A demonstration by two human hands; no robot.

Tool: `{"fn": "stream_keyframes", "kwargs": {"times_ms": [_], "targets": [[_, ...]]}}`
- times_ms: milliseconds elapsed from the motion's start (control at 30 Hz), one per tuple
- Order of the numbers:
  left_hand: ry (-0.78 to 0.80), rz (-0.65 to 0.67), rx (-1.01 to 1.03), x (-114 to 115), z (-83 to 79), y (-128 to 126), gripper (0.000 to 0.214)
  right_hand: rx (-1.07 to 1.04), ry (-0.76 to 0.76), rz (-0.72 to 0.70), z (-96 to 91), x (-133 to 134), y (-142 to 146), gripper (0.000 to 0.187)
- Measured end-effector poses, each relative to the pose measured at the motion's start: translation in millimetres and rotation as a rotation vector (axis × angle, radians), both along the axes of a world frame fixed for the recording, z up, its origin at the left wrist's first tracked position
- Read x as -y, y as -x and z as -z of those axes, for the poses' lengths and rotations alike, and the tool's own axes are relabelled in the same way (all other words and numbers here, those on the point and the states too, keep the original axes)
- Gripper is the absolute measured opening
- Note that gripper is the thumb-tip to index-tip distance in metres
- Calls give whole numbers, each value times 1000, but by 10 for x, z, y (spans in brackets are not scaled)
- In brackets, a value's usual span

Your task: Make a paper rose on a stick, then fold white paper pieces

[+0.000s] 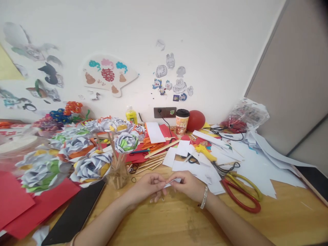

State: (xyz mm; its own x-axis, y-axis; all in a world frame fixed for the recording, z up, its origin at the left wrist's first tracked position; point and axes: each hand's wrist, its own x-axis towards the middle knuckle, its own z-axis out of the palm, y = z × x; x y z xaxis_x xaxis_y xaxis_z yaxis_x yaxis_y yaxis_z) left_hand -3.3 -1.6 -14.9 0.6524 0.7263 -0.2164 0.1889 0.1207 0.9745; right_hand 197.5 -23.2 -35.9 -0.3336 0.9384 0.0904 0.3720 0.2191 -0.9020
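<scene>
Cropped forearms (102, 218) (230, 217) lead to hands (148, 186) (188, 184) half-hiding paper (172, 183).

Lidded cup (181, 124) nr red balloon (197, 120)

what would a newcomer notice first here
Probably the folded paper flowers crowding the table at left, white with green, orange and yellow. Next, the red balloon beside the lidded cup and, at right, scissors with red and yellow handles. Centrally, the left hand and right hand pinch a white paper piece.
</scene>
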Motion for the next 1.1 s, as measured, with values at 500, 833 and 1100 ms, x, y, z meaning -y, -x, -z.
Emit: {"fn": "stream_keyframes", "kwargs": {"times_ms": [500,833,1100], "targets": [[-168,-130,-103,-16,-16,15,36,-216,54,-14,35,-67,-10,26],[-197,-209,-89,-73,-29,73,39,-232,-1,-40,-51,-25,-36,30],[-121,-232,-20,-120,-60,107,46,-332,139,-170,-145,-12,-95,54]]}}
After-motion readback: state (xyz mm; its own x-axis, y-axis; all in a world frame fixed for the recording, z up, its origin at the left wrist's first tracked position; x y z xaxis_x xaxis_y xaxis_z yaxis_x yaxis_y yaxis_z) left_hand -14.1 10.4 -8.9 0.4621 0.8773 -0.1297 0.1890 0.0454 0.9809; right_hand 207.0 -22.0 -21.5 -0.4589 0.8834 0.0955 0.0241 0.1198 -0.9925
